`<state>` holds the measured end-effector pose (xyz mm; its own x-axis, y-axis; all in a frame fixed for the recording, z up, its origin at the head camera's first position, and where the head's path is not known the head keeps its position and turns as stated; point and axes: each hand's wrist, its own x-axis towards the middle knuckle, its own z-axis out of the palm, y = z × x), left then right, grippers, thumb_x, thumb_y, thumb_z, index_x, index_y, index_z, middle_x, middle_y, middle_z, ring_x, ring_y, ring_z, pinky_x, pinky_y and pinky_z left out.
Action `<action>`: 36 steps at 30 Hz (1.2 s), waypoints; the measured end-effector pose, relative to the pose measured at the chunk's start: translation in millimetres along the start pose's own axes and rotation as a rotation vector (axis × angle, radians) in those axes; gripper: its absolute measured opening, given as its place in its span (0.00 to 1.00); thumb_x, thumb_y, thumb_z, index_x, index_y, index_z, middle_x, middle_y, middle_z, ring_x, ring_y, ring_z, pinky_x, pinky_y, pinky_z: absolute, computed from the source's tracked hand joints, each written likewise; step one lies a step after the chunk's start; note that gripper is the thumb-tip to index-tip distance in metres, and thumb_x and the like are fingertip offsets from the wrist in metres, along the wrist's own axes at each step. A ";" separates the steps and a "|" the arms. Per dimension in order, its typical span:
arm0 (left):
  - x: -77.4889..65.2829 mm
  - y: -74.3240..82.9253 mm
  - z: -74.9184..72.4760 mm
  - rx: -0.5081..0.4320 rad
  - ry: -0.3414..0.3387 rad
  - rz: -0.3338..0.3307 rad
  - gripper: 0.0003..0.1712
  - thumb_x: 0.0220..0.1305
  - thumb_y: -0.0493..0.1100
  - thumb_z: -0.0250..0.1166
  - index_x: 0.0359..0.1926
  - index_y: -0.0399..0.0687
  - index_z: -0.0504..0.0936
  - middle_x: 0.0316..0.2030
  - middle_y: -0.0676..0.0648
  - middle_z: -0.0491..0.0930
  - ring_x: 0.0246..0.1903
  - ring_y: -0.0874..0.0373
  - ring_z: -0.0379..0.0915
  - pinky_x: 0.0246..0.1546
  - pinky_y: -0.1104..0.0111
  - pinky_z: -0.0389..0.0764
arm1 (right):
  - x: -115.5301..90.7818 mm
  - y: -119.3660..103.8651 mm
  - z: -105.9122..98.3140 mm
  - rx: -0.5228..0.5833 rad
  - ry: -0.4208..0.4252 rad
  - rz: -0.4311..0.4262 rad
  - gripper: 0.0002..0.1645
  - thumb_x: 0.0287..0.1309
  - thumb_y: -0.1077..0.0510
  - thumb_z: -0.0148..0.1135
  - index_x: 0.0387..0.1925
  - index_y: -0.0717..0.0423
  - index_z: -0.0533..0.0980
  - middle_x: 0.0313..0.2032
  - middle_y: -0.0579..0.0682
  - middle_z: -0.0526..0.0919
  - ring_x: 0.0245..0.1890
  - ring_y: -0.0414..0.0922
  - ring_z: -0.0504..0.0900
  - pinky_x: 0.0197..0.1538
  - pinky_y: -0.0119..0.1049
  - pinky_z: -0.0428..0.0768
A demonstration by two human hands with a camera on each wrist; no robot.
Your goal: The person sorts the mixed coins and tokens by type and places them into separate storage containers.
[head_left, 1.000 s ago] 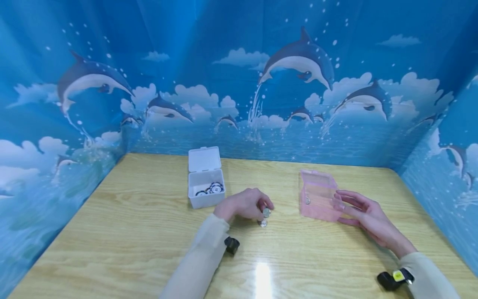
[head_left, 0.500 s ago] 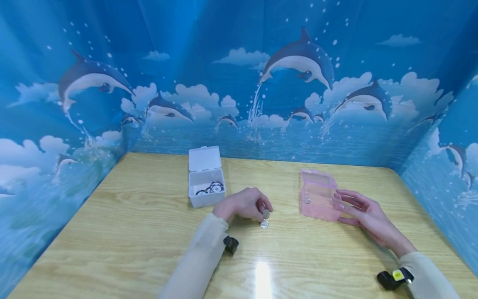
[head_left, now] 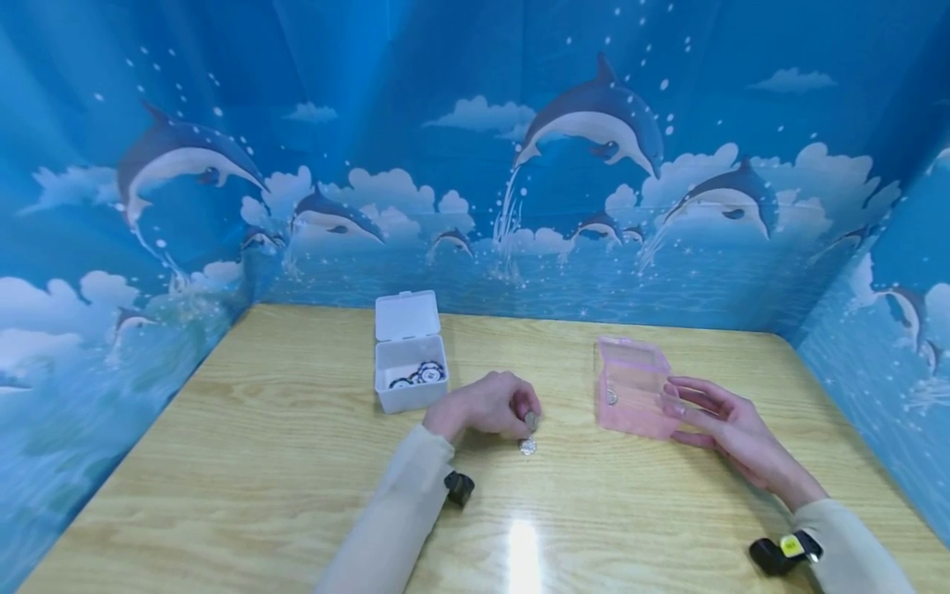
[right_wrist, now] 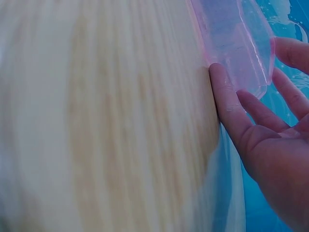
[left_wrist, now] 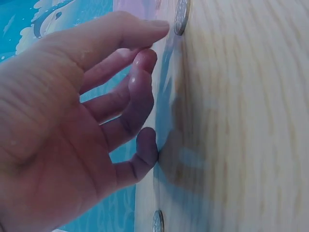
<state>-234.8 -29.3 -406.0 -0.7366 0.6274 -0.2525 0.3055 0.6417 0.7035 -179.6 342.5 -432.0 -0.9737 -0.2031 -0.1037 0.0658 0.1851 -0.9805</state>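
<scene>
On the wooden table, my left hand (head_left: pixel 491 406) pinches a silver coin (head_left: pixel 530 419) between thumb and index finger. A second silver coin (head_left: pixel 528 446) lies flat just below the thumb. In the left wrist view the other fingers (left_wrist: pixel 145 104) are bent over the tabletop, and a further coin (left_wrist: pixel 158 221) shows beyond the little finger. To the right, my right hand (head_left: pixel 731 429) rests against the right side of a translucent pink box (head_left: pixel 631 419) with its lid open. Its fingers are mostly straight at the box's wall and rim. One coin (head_left: pixel 612 397) is inside that box.
A white box (head_left: pixel 411 401) with its lid raised stands left of my left hand, holding several black-and-white chips (head_left: pixel 429 373). Behind the table (head_left: pixel 297 462) hangs a blue dolphin-print curtain (head_left: pixel 475 165).
The coin in my left fingertips tilts and turns darker, its edge coming up. The coin below it comes slightly further out from under the thumb. My right hand and both boxes stay put.
</scene>
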 end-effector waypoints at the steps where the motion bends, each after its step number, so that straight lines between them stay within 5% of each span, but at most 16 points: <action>1: 0.1 0.3 -0.1 -0.014 0.005 0.006 0.14 0.57 0.37 0.74 0.43 0.57 0.85 0.37 0.55 0.81 0.38 0.62 0.75 0.40 0.73 0.80 | 0.1 0.1 0.0 0.002 0.001 0.000 0.36 0.73 0.58 0.60 0.76 0.60 0.59 0.58 0.33 0.76 0.55 0.31 0.83 0.53 0.40 0.88; 8: 2.5 4.1 0.9 0.029 0.109 0.080 0.19 0.57 0.41 0.74 0.50 0.56 0.85 0.50 0.55 0.80 0.50 0.60 0.78 0.54 0.68 0.82 | 0.2 0.6 0.3 -0.005 0.002 -0.003 0.37 0.73 0.58 0.60 0.76 0.60 0.59 0.58 0.33 0.75 0.55 0.30 0.82 0.53 0.40 0.89; 14: 3.5 7.6 3.6 0.115 0.200 0.137 0.18 0.59 0.46 0.75 0.51 0.59 0.85 0.65 0.50 0.74 0.65 0.51 0.71 0.70 0.54 0.74 | 0.2 0.7 0.2 0.009 -0.008 -0.007 0.36 0.73 0.58 0.60 0.76 0.59 0.59 0.59 0.33 0.76 0.55 0.30 0.83 0.53 0.40 0.88; 26: 9.1 12.9 11.8 0.155 0.297 0.169 0.19 0.62 0.49 0.74 0.53 0.60 0.84 0.67 0.50 0.74 0.67 0.50 0.69 0.72 0.42 0.66 | -0.1 -0.3 -0.6 -0.003 -0.007 0.000 0.37 0.73 0.57 0.59 0.77 0.59 0.58 0.59 0.33 0.76 0.55 0.31 0.83 0.53 0.40 0.89; 36: 19.6 20.7 19.1 0.130 0.319 0.190 0.18 0.61 0.50 0.74 0.52 0.62 0.83 0.68 0.50 0.72 0.69 0.51 0.68 0.73 0.47 0.68 | -1.1 -1.1 0.3 -0.006 -0.004 0.003 0.36 0.73 0.57 0.59 0.76 0.58 0.59 0.59 0.32 0.77 0.55 0.31 0.83 0.52 0.39 0.89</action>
<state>-231.4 4.7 -409.1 -0.8040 0.5849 0.1074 0.5131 0.5910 0.6225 -178.6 342.3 -430.9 -0.9726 -0.2062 -0.1077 0.0678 0.1915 -0.9792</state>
